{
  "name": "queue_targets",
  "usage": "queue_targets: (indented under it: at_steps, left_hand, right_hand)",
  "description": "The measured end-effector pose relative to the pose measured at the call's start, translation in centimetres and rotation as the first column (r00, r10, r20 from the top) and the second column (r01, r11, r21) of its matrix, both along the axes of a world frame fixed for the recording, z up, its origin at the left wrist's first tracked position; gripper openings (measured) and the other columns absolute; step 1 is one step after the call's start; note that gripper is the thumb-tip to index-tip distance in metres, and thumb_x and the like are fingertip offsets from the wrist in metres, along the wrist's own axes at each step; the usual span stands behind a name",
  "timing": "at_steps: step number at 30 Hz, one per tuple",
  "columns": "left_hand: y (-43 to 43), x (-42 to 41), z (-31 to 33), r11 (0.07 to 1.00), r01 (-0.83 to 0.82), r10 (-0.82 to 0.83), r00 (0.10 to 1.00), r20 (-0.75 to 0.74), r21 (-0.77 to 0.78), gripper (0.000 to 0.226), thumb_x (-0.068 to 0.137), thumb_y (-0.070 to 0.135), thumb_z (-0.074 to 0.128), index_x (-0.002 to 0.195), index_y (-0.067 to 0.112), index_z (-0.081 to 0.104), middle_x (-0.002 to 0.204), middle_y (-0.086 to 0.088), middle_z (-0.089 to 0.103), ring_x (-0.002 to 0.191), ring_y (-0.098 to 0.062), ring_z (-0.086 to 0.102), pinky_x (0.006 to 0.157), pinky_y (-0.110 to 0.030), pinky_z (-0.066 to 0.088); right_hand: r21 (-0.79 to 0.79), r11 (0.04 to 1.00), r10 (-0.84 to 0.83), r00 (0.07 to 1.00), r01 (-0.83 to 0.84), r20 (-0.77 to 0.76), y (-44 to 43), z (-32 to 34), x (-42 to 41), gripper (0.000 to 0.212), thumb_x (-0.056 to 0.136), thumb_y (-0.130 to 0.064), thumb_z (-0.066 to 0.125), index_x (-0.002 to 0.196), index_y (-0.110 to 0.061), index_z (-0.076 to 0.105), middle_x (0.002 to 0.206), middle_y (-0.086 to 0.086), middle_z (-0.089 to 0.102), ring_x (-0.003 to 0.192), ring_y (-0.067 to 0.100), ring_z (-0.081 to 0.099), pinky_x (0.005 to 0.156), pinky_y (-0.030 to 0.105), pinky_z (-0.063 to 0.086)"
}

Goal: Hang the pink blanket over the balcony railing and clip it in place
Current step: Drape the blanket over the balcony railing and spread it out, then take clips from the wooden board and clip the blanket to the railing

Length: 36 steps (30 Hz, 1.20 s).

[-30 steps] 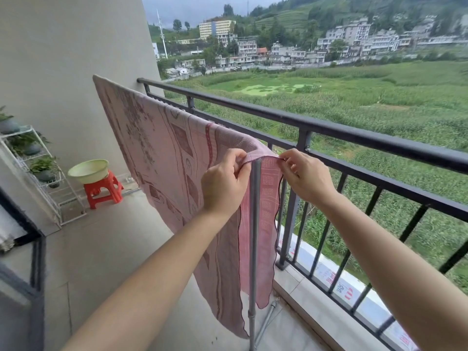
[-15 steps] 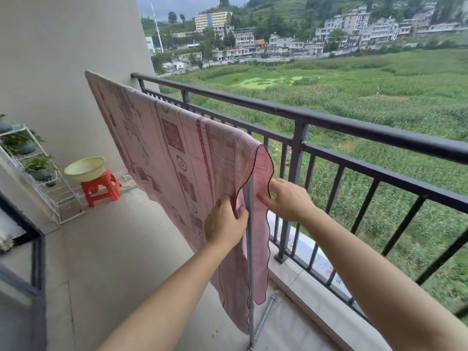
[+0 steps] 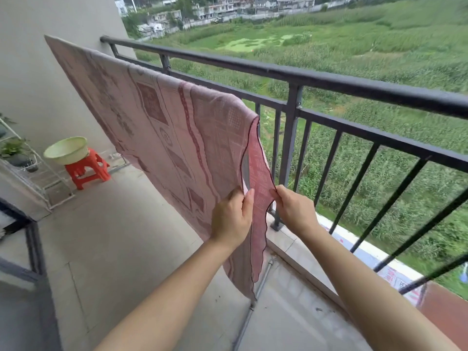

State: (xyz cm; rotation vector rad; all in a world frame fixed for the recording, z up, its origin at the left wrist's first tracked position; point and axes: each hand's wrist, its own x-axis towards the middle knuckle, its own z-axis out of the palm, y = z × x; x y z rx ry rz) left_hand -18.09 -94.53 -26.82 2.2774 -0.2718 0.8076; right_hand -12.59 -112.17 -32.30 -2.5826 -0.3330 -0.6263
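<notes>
Our left hand (image 3: pixel 231 219) and right hand (image 3: pixel 296 211) each pinch a hanging edge of the pink blanket (image 3: pixel 177 127), draped over a grey drying rack (image 3: pixel 245 171) just inside the balcony railing (image 3: pixel 354 84). Tug one side harder and it may slide off — we see no clip on it.

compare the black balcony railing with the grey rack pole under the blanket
The balcony railing is black and thick; the rack pole is pale grey and thin. The railing is bare; the rack pole is mostly hidden by the pink blanket draped around it. The railing stands at the balcony's edge, the rack pole just inside it.
</notes>
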Motion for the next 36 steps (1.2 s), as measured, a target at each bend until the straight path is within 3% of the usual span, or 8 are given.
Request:
queue_targets:
  at_steps: [3, 6, 11, 18, 22, 26, 31, 36]
  left_hand:
    - [0.4, 1.4, 1.9, 1.000, 0.009, -0.008, 0.998, 0.066, -0.015, 0.032, 0.099, 0.033, 0.048, 0.071, 0.018, 0.048, 0.056, 0.005, 0.049, 0.057, -0.017, 0.042, 0.050, -0.020, 0.021]
    - [1.3, 2.2, 2.3, 0.991, 0.062, -0.068, 0.996, 0.049, 0.115, 0.026, 0.095, 0.028, 0.056, 0.073, 0.024, 0.043, 0.061, 0.011, 0.047, 0.052, -0.009, 0.039, 0.047, -0.014, 0.019]
    - [2.8, 2.5, 1.7, 0.972, 0.186, -0.192, 0.981, 0.025, 0.143, 0.013, 0.086, 0.026, 0.064, 0.079, 0.021, 0.054, 0.072, 0.006, 0.063, 0.062, -0.016, 0.057, 0.050, -0.024, 0.039]
    - [4.7, 3.6, 0.4, 0.949, 0.287, -0.295, 0.955, 0.042, 0.133, 0.014, 0.085, 0.023, 0.066, 0.076, 0.022, 0.054, 0.070, 0.008, 0.062, 0.062, -0.010, 0.056, 0.055, -0.013, 0.026]
    - [4.0, 3.4, 0.2, 0.914, 0.398, -0.401, 0.916, 0.016, 0.081, 0.012, 0.090, 0.024, 0.062, 0.080, 0.018, 0.060, 0.074, 0.003, 0.067, 0.065, -0.016, 0.062, 0.055, -0.025, 0.043]
    - [2.5, 2.4, 0.8, 0.873, 0.487, -0.487, 0.873, 0.011, 0.014, 0.010, 0.091, 0.022, 0.063, 0.083, 0.016, 0.062, 0.072, 0.000, 0.067, 0.063, -0.018, 0.061, 0.056, -0.024, 0.038]
    - [0.4, 1.9, -2.2, 0.797, 0.604, -0.601, 0.796, -0.063, 0.018, 0.006, 0.090, 0.017, 0.064, 0.085, 0.015, 0.063, 0.079, 0.000, 0.067, 0.070, -0.019, 0.062, 0.060, -0.031, 0.047]
    - [-4.4, -2.7, -8.9, 0.666, 0.734, -0.693, 0.675, -0.252, 0.134, 0.008, 0.092, 0.023, 0.060, 0.086, 0.019, 0.059, 0.082, 0.001, 0.064, 0.075, -0.025, 0.062, 0.059, -0.036, 0.048]
  right_hand:
    - [-0.050, 0.999, -0.015, 0.996, 0.010, -0.084, 0.2, -1.7, -0.4, 0.032, 0.103, -0.040, 0.043, 0.080, -0.018, 0.047, 0.069, 0.000, 0.063, 0.062, 0.034, 0.064, 0.046, 0.034, 0.041]
    - [-0.056, 0.996, -0.072, 0.989, 0.065, -0.129, 0.7, -2.3, -0.7, 0.032, 0.103, -0.041, 0.043, 0.084, -0.017, 0.049, 0.072, 0.006, 0.067, 0.066, 0.037, 0.066, 0.048, 0.034, 0.035]
    - [-0.107, 0.992, -0.095, 0.965, 0.071, -0.243, 2.8, -0.4, -0.3, 0.033, 0.101, -0.049, 0.038, 0.091, -0.021, 0.051, 0.088, 0.003, 0.069, 0.081, 0.031, 0.067, 0.060, 0.037, 0.048]
    - [-0.165, 0.965, -0.229, 0.960, 0.202, -0.163, 1.8, -1.7, -3.3, 0.031, 0.101, -0.047, 0.043, 0.091, -0.021, 0.058, 0.085, -0.002, 0.069, 0.079, 0.028, 0.068, 0.055, 0.034, 0.045]
    - [-0.149, 0.949, -0.294, 0.949, 0.276, -0.115, 1.8, -1.8, -6.0, 0.037, 0.100, -0.051, 0.039, 0.084, -0.022, 0.056, 0.078, -0.004, 0.067, 0.071, 0.027, 0.066, 0.050, 0.029, 0.034]
    - [-0.114, 0.927, -0.375, 0.907, 0.359, -0.192, 2.9, -1.7, -8.2, 0.032, 0.102, -0.046, 0.043, 0.087, -0.021, 0.057, 0.082, 0.002, 0.070, 0.076, 0.032, 0.066, 0.054, 0.036, 0.042]
    - [-0.148, 0.803, -0.589, 0.735, 0.577, -0.337, 0.2, -3.4, -16.1, 0.032, 0.103, -0.043, 0.039, 0.094, -0.021, 0.060, 0.094, 0.005, 0.071, 0.087, 0.034, 0.066, 0.061, 0.037, 0.040]
    - [-0.174, 0.465, -0.840, 0.370, 0.868, -0.398, -2.3, -7.3, -30.9, 0.035, 0.101, -0.047, 0.036, 0.094, -0.023, 0.060, 0.095, 0.002, 0.072, 0.092, 0.033, 0.067, 0.071, 0.038, 0.049]
